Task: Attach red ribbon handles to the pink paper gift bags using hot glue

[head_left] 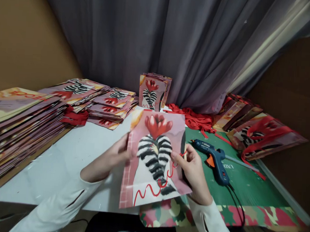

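Note:
Both my hands hold a flat paper gift bag [152, 158] printed with a red flower and black-and-white striped leaves. My left hand [116, 154] grips its left edge. At the right edge my right hand [191, 169] pinches the bag with the thumb on the front. The bag is tilted toward me above the table's front edge.
A blue hot glue gun [215, 160] lies on the green mat [247, 184] to the right, its cord running off the front. Stacks of flat bags [20, 121] [110, 106] fill the left. One bag [152, 91] stands upright at the back. Red ribbons [194, 119] and finished bags [261, 136] lie right.

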Tool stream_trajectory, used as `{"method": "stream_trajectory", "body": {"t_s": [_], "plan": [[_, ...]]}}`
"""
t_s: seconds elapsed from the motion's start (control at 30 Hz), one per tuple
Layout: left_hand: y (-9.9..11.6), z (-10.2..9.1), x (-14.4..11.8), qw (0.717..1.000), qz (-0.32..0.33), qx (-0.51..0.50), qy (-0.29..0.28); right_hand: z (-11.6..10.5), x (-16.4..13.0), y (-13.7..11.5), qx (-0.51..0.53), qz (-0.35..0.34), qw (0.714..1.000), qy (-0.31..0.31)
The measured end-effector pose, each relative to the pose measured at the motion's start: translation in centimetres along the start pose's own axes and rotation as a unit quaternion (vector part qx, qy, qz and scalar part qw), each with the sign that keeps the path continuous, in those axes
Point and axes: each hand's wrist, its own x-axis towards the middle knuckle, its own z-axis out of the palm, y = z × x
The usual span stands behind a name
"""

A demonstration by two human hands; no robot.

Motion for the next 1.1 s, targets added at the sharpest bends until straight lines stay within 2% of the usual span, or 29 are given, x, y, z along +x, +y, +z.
{"method": "stream_trajectory", "body": {"t_s": [0.07, 0.17, 0.27, 0.37, 0.43, 0.47, 0.53, 0.6, 0.67, 0.7, 0.8, 0.87, 0.93, 1.03, 1.1], "plan": [[-0.7, 0.1, -0.6, 0.997, -0.048, 0.037, -0.050, -0.5, 0.2, 0.4, 0.007, -0.003, 1.000, 0.026], [-1.3, 0.3, -0.9, 0.996, -0.083, 0.010, -0.031, -1.4, -0.4, 0.8, 0.003, -0.001, 1.000, 0.009], [-1.6, 0.3, -0.7, 0.996, -0.084, -0.008, 0.023, -2.2, -1.8, 0.7, 0.023, 0.025, 0.995, -0.098], [-1.8, 0.2, -0.8, 0.997, -0.059, 0.003, 0.056, -2.7, -3.1, 0.4, 0.090, 0.033, 0.970, -0.223], [-2.0, 0.1, -1.0, 0.996, -0.045, 0.011, 0.071, -2.6, -3.5, 0.4, 0.103, 0.029, 0.962, -0.250], [-2.1, 0.0, -1.2, 0.996, -0.034, 0.010, 0.084, -2.4, -3.7, 0.6, 0.090, 0.032, 0.968, -0.231], [-2.3, -0.2, -1.7, 0.996, -0.007, -0.013, 0.085, -1.7, -3.8, 1.2, 0.044, 0.049, 0.987, -0.144], [-2.4, -0.3, -2.3, 0.998, 0.027, -0.050, 0.039, -0.6, -3.7, 2.3, 0.025, 0.060, 0.997, -0.048], [-2.5, -0.1, -3.0, 0.998, 0.051, -0.030, 0.000, 0.5, -3.5, 3.4, 0.028, 0.054, 0.998, -0.004], [-2.5, 0.0, -3.3, 0.998, 0.056, 0.004, 0.008, 1.0, -3.4, 3.9, 0.030, 0.047, 0.998, 0.004], [-2.3, 0.1, -4.1, 0.989, 0.050, 0.102, 0.098, 1.9, -2.8, 4.6, 0.015, 0.043, 0.999, -0.021], [-2.0, -0.3, -4.7, 0.985, 0.050, 0.122, 0.110, 1.6, -2.2, 4.2, -0.017, 0.064, 0.997, -0.051], [-1.6, -1.0, -5.4, 0.987, 0.047, 0.142, 0.053, 0.4, -1.2, 3.2, -0.041, 0.085, 0.994, -0.047], [-1.2, -1.9, -6.7, 0.987, 0.010, 0.147, -0.060, -2.5, 1.3, 1.3, -0.015, 0.101, 0.994, 0.038], [-1.3, -2.1, -7.6, 0.986, -0.008, 0.146, -0.082, -4.3, 3.2, 0.2, -0.063, 0.124, 0.990, -0.018]]}}
